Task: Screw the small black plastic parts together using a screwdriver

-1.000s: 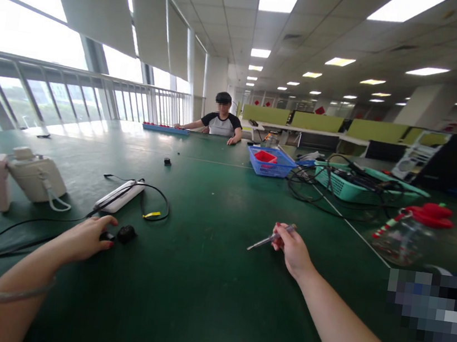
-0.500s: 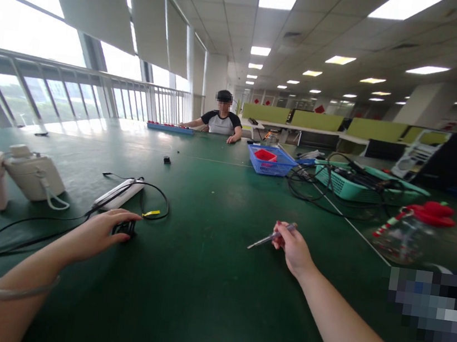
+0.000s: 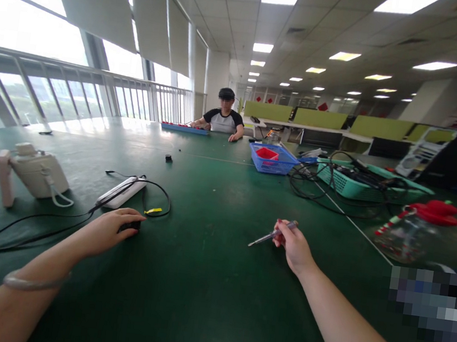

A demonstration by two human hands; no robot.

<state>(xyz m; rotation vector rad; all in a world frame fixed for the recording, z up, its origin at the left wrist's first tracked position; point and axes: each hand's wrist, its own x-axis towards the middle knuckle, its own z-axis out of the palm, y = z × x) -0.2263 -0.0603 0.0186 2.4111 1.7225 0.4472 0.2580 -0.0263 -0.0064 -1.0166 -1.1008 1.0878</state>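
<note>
On a green table (image 3: 205,280), the left hand (image 3: 109,229) closes over a small black plug (image 3: 130,226) near left, beside a white power strip (image 3: 121,191); the right hand (image 3: 294,246) grips a screwdriver (image 3: 271,235); bringing tip to plug seems next, needing a steady aim.

Both forearms are bare, with no sleeves showing. Just behind the left hand (image 3: 109,231), a thin, pale, translucent bangle (image 3: 31,282) circles the wrist. The right hand (image 3: 295,247) wears nothing.
</note>
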